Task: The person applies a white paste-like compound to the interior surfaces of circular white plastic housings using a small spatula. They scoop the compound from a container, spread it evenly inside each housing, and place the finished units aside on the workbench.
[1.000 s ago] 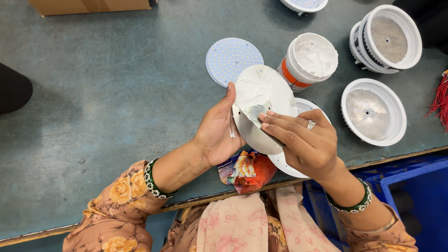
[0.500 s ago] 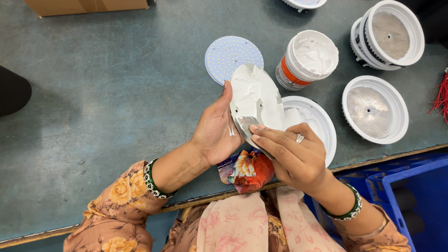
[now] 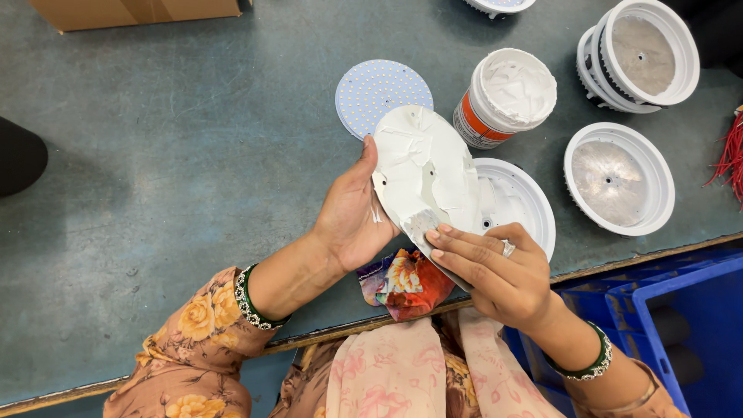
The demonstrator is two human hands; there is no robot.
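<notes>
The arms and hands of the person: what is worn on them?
Both arms wear brown sleeves printed with orange and yellow flowers. Each wrist carries a dark green bangle edged with small white stones. The right hand wears a silver ring; the left hand shows none.

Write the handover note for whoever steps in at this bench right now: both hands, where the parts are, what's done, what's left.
Left hand: grips the edge of the round white disc, tilted, smeared with white paste.
Right hand: presses a small flat scraper onto the disc's lower edge.
Under the disc: a white round housing on the grey table. Behind it: an open paste tub and a dotted round board.
Done: most of the disc's face carries paste.
Left: the paste lies in uneven ridges; the dotted board lies untouched.
</notes>
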